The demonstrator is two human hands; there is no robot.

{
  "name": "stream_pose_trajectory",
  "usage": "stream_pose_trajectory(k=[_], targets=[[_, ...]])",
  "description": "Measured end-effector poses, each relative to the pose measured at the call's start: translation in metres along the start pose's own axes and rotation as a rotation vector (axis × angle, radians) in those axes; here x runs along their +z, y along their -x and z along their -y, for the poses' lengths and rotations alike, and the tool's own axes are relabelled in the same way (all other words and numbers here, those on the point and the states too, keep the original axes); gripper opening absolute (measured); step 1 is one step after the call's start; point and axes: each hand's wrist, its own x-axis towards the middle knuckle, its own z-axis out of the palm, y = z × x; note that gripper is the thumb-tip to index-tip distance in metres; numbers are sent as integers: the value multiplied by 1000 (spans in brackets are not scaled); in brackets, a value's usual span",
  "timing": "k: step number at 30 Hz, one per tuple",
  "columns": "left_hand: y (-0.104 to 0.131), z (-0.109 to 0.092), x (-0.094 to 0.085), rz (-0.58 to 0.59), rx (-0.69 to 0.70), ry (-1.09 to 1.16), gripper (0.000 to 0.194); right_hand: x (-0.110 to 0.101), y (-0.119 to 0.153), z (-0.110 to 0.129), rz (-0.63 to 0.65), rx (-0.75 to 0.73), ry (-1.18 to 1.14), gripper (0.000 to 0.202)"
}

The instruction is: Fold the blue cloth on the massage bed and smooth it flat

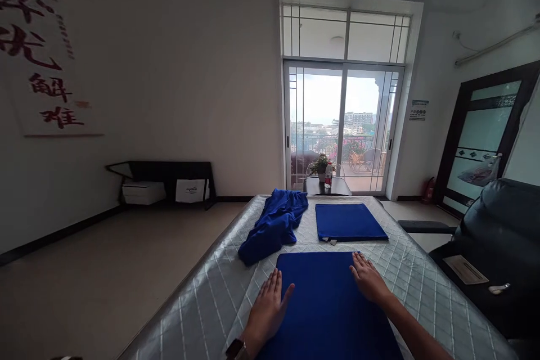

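In the head view, our flat blue cloth (pixel 327 304) lies on a quilted cover (pixel 426 270), its near end cut off. Our left hand (pixel 267 305) rests along its left edge, our right hand (pixel 370 278) at its far right corner, both flat, thumbs apart.

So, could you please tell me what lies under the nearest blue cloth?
The silvery quilted surface shows beside the nearest blue cloth; what lies directly beneath is covered and cannot be seen.
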Motion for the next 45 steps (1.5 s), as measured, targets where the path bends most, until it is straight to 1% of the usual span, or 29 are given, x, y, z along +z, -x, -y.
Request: stream_pose_trajectory(k=[3, 4, 8, 11, 14, 17, 19, 21, 24, 26, 28, 30, 32, 33, 35, 36, 38, 39, 41, 45], targets=[[-1, -3, -5, 100, -53, 33, 80, 13, -13, -7, -10, 21, 9, 68], [-2, -4, -6, 108, -64, 41, 80, 18, -16, -9, -12, 29, 13, 68], [-2, -5, -7, 110, -69, 63, 80, 33, -21, -18, -40, 54, 14, 68], [-3, -6, -10, 118, -82, 72, 80, 38, -23, -21, -56, 53, 15, 68], [-6, -10, -21, 116, -117, 69, 80, 40, -25, -23, -64, 45, 21, 68], [-11, -21, -32, 94, -112, 61, 76, 41, -25, -23, -71, 45, 23, 68], [-11, -36, -36, 92, -40, 64, 70, 42, -26, -24, -82, 45, 19, 68], [-8, -58, -35, 119, 102, 72, 66, 44, -27, -24, -91, 50, 11, 68], [-6, -102, -29, 171, 363, 107, 61, 45, -27, -25, -95, 55, -6, 67], [-14, -134, -22, 175, 460, 147, 59, 45, -26, -25, -96, 52, -4, 67], [-30, -166, -14, 167, 467, 180, 59, 44, -25, -26, -90, 37, 19, 66], [-52, -191, -3, 162, 415, 199, 61, 43, -24, -28, -76, 9, 50, 64], [-72, -207, 8, 164, 344, 203, 64, 43, -23, -29, -63, -8, 73, 62], [-81, -211, 14, 166, 314, 200, 66, 43, -23, -29, -61, -6, 77, 62], [-91, -210, 23, 168, 274, 182, 69, 43, -24, -29, -60, 9, 74, 63], [-92, -205, 27, 166, 258, 169, 70, 43, -25, -29, -60, 19, 69, 64], [-92, -189, 28, 168, 227, 139, 71, 42, -26, -27, -57, 37, 62, 66], [-90, -177, 26, 172, 204, 122, 72, 41, -26, -26, -56, 44, 60, 66], [-85, -147, 18, 179, 142, 82, 74, 39, -25, -24, -58, 53, 57, 67], [-75, -76, -3, 156, -11, -27, 79, 38, -24, -23, -60, 54, 41, 67]])
